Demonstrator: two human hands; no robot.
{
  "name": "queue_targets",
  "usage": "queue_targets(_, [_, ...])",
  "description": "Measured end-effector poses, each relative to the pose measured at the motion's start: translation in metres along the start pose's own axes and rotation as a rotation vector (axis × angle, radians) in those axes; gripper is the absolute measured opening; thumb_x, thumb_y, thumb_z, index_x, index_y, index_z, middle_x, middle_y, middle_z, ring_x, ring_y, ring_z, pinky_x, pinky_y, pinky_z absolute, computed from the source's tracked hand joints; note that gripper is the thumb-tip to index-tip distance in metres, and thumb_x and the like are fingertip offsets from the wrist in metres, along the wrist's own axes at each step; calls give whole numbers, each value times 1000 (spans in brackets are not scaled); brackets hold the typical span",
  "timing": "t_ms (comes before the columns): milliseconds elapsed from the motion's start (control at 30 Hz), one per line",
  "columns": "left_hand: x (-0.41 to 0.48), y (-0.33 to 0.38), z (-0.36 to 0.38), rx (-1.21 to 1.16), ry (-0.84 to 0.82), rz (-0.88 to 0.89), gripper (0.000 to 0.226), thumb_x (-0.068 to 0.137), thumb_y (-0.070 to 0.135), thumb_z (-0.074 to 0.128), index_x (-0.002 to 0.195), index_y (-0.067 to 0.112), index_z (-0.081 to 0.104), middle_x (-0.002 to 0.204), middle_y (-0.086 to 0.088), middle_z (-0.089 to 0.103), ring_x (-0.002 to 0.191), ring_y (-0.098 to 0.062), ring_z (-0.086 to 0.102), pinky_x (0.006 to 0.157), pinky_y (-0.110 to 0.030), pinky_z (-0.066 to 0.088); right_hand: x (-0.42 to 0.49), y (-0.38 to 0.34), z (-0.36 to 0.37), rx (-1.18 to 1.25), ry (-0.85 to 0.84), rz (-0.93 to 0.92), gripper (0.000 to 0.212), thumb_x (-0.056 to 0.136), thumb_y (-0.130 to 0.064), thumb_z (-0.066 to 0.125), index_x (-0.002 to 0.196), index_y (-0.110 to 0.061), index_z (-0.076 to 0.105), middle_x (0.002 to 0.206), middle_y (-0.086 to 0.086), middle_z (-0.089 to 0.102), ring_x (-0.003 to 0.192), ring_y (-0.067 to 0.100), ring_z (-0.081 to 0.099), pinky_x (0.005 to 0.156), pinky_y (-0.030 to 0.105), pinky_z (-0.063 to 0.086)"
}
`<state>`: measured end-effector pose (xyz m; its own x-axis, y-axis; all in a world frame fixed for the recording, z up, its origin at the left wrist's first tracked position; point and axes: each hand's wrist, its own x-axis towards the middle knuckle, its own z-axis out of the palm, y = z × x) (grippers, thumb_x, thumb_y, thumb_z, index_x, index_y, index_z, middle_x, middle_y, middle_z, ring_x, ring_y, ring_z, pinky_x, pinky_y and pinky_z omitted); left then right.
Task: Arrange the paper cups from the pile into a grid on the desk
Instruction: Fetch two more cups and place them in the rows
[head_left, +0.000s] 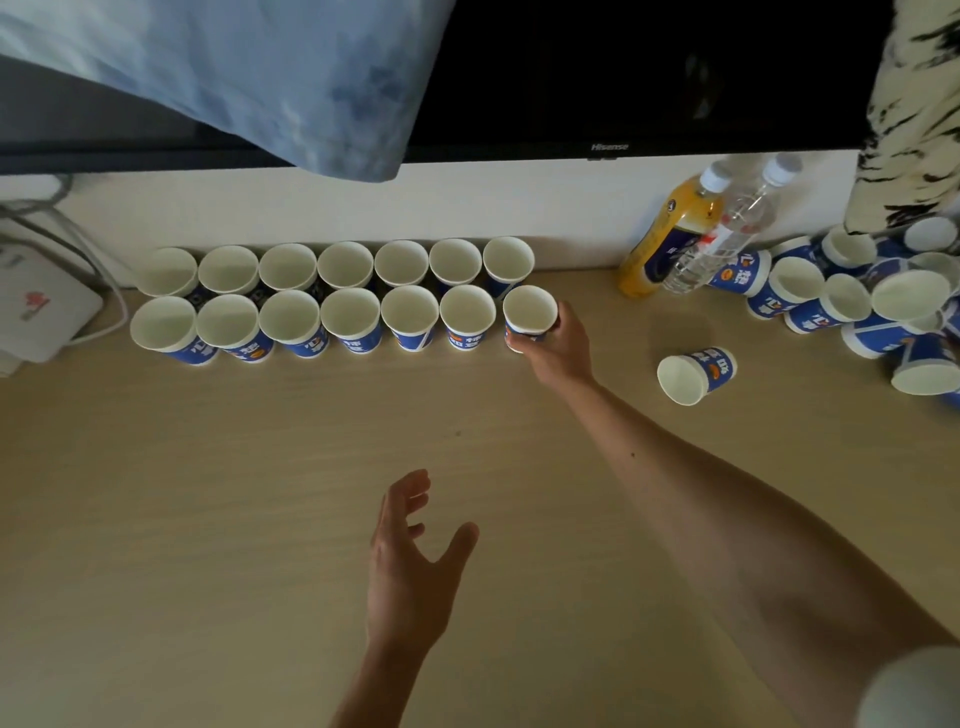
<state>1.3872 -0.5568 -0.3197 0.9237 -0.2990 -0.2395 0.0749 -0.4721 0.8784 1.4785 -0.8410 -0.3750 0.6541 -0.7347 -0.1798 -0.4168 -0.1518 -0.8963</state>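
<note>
The right hand (558, 345) gripped a paper cup (530, 314) at the right end of the front row, mid-frame on the desk (208, 493). The left hand (410, 558) hovered lower centre, fingers spread. The pile (857, 301) lay at the right edge, one cup (693, 374) tipped nearby.

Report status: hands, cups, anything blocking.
Right hand grips cup at grid's front-right corner; left hand open. Stray cup on its side near pile. Bottles between grid and pile.
</note>
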Motion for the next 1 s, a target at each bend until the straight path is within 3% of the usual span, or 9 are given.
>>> queue_targets(500, [6, 0, 3, 26, -5, -17, 66, 75, 22, 86, 130, 27, 51, 125, 17, 60, 118, -3, 57, 91, -36, 55, 15, 15, 9, 53, -31, 2, 59, 64, -17, 89, 113, -26, 56, 104, -11, 68, 97, 14, 68, 88, 40, 58])
queue_targets(600, [5, 4, 7, 23, -11, -9, 65, 75, 21, 86, 130, 27, 51, 124, 16, 60, 118, -4, 57, 91, -37, 56, 9, 15, 0, 64, -44, 16, 67, 66, -11, 88, 122, -22, 53, 112, -10, 66, 100, 9, 66, 88, 36, 57])
queue_targets(733, [5, 20, 14, -28, -9, 15, 65, 74, 19, 87, 129, 28, 52, 123, 17, 60, 118, -5, 57, 91, -33, 54, -16, 13, -20, 138, -35, 46, 89, 69, -5, 86, 144, -16, 42, 142, 2, 52, 128, 15, 53, 95, 33, 52])
queue_targets(900, [5, 55, 35, -100, -50, 64, 64, 74, 10, 86, 127, 23, 54, 120, 11, 63, 115, -10, 60, 90, -34, 53, -69, 8, -82, -10, -2, -130, 79, 73, -2, 71, 146, -14, 42, 135, 3, 52, 121, 8, 54, 89, 11, 45])
queue_targets(1000, [1, 72, 50, -107, -104, 95, 63, 74, 10, 85, 127, 24, 54, 121, 9, 63, 116, -10, 60, 89, -31, 52, -80, 19, -154, -164, -42, -239, 76, 71, 2, 63, 144, -11, 45, 134, 4, 51, 123, 10, 52, 100, 17, 42])
